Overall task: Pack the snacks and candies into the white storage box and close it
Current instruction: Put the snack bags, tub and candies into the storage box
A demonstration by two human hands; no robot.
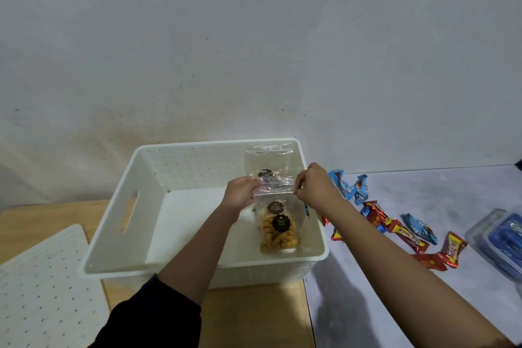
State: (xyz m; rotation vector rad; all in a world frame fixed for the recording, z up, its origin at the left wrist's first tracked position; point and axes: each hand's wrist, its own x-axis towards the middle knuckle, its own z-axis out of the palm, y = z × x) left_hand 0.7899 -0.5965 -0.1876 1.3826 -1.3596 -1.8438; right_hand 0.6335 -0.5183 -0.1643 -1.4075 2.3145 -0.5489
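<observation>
The white storage box (113, 234) stands open on the wooden table. Both hands hold a clear bag of orange snacks (278, 232) upright inside the box, near its right wall. My left hand (243, 192) pinches the bag's top left corner, and my right hand (313, 186) pinches the top right corner. A second clear bag (268, 161) with a dark round label leans against the far right corner behind it. Red candy bars (406, 234) and blue wrapped candies (347, 186) lie on the grey surface to the right of the box.
The white perforated lid (45, 288) lies flat on the wooden table (254, 316) at the left front. A clear container with blue contents (502, 237) sits at the far right edge. A plain wall rises behind the box.
</observation>
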